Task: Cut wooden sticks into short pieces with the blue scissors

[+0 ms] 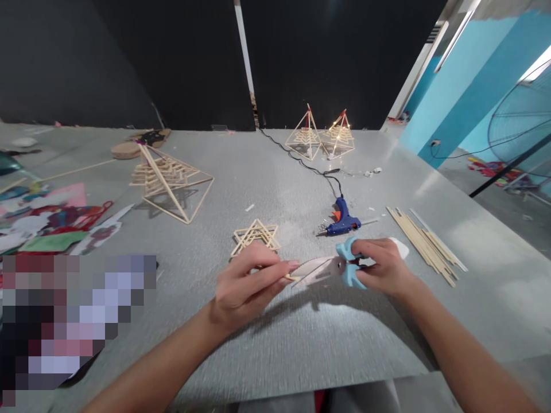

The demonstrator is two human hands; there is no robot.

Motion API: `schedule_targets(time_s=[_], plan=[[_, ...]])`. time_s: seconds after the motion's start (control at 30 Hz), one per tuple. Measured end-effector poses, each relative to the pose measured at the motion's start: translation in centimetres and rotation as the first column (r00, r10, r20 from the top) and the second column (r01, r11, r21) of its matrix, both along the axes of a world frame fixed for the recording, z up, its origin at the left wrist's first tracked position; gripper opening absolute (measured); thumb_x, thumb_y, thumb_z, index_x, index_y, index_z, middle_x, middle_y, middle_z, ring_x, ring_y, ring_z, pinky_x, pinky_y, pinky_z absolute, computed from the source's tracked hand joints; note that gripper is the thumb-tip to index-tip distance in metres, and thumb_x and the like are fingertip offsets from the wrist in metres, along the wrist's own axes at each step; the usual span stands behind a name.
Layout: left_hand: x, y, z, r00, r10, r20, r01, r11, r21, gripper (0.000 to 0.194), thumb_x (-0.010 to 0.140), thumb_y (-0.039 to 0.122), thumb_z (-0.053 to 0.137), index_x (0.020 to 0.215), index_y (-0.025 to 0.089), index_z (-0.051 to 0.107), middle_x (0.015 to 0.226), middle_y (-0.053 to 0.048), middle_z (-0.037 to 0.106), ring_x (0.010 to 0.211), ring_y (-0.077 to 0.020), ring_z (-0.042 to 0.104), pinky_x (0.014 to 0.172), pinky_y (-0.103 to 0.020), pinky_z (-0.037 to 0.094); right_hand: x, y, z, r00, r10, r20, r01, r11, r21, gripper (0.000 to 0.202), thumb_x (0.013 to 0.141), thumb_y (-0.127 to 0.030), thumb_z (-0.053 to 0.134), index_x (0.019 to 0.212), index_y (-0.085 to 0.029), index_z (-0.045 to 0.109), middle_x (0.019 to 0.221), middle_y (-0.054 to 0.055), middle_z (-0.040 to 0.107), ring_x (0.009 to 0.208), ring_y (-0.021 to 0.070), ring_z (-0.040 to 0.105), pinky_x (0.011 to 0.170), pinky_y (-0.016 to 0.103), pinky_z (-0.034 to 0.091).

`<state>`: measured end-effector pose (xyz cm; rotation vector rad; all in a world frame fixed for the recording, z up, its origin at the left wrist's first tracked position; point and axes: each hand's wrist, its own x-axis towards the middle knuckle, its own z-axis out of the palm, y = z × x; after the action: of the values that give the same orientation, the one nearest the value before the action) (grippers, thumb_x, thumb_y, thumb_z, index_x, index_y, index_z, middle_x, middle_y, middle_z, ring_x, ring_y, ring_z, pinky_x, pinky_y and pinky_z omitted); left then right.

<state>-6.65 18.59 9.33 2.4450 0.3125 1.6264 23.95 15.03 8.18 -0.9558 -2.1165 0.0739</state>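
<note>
Blue-handled scissors (350,269) are gripped in my right hand (383,267), blades pointing left and parted. Pinched in the fingers of my left hand (252,281) is a thin wooden stick (294,277), its short end lying between the scissor blades. Most of the stick is hidden by that hand. Just beyond my left hand, a star-shaped frame of sticks (257,229) lies flat on the table, partly covered by the fingers. A blue glue gun (342,221) with an orange trigger lies on its side beyond the scissors.
Several loose sticks (424,246) lie at right. A large stick frame (172,178) stands at left, near colourful scraps (51,223). Two pyramid frames (307,135), one lit, stand at the back. The glue gun's black cord (297,158) crosses the table (241,355).
</note>
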Motion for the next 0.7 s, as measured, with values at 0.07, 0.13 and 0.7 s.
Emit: schedule_targets(time_s=[0.07, 0.13, 0.7], plan=[[0.0, 0.0, 0.0, 1.000, -0.004, 0.006, 0.004, 1.000, -0.002, 0.020, 0.112, 0.018, 0.060, 0.124, 0.017, 0.076, 0.091, -0.005, 0.069, 0.079, -0.0158, 0.064, 0.070, -0.029, 0.056, 0.0, 0.0, 0.0, 1.000, 0.003, 0.004, -0.003, 1.000, -0.011, 0.017, 0.078, -0.008, 0.059, 0.082, -0.024, 0.055, 0.065, -0.005, 0.058, 0.053, 0.0102, 0.047, 0.053, 0.022, 0.039], [0.1, 0.0, -0.1, 1.000, -0.010, 0.025, 0.010, 1.000, 0.002, 0.020, 0.111, 0.018, 0.060, 0.124, 0.018, 0.076, 0.091, -0.005, 0.069, 0.078, -0.0156, 0.064, 0.069, -0.029, 0.056, 0.0, 0.0, 0.0, 1.000, 0.005, 0.000, -0.005, 1.000, -0.021, 0.017, 0.078, -0.008, 0.059, 0.082, -0.024, 0.055, 0.065, -0.005, 0.058, 0.054, 0.0105, 0.046, 0.053, 0.022, 0.039], [0.4, -0.4, -0.3, 0.999, -0.033, 0.019, 0.034, 0.998, -0.053, 0.014, 0.109, 0.019, 0.063, 0.101, 0.014, 0.074, 0.092, -0.011, 0.081, 0.084, -0.0204, 0.080, 0.076, -0.029, 0.067, -1.6, -0.1, -1.1, 0.999, -0.027, -0.039, 0.028, 0.999, 0.016, 0.015, 0.079, -0.011, 0.060, 0.081, -0.025, 0.052, 0.063, -0.005, 0.057, 0.052, 0.0107, 0.043, 0.052, 0.023, 0.037]])
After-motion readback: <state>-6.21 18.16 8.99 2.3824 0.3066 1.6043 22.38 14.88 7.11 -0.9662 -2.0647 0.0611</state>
